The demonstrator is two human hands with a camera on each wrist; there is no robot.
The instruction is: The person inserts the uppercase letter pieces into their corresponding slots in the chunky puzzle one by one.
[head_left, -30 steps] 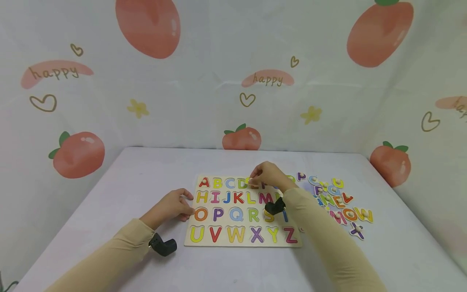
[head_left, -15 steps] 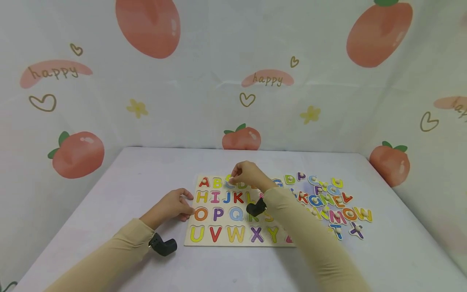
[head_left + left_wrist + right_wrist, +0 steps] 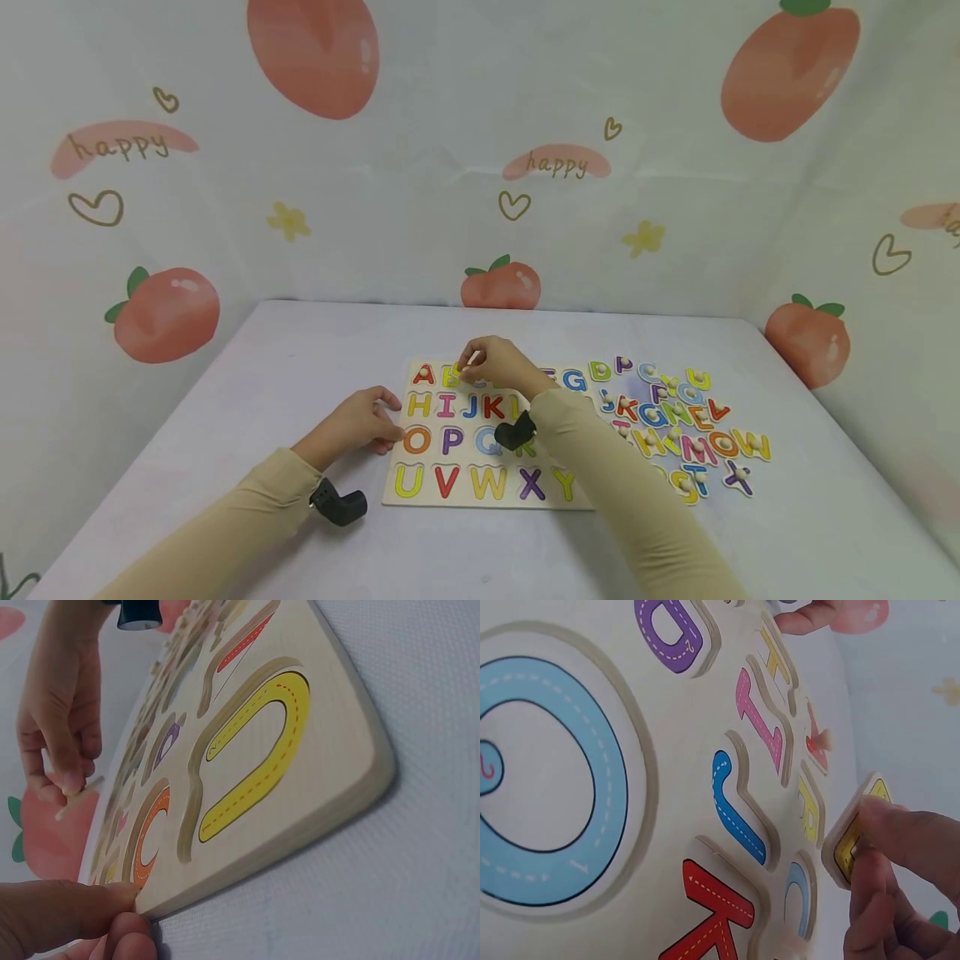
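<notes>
A yellow wooden letter piece (image 3: 847, 851) with a knob is pinched between the thumb and fingers of my right hand (image 3: 493, 363). That hand is over the top row of the alphabet puzzle board (image 3: 467, 457), beside the yellow B slot (image 3: 808, 806). A red A piece (image 3: 815, 742) sits in its place in the board's corner. My left hand (image 3: 358, 429) rests at the board's left edge. In the left wrist view its thumb (image 3: 105, 904) touches the rim by the orange O (image 3: 154, 840), with curled fingers below.
Several loose letter pieces lie scattered right of the board, among them a red V (image 3: 717, 410), an orange O (image 3: 723, 444) and a purple X (image 3: 738, 477). The right forearm (image 3: 622, 475) crosses over the board's right side. A fruit-printed cloth (image 3: 405, 208) hangs behind the table.
My right hand has carried the yellow letter piece left along the top row, from around D and E, past C, to the B slot. My left hand has stayed at the board's edge.
</notes>
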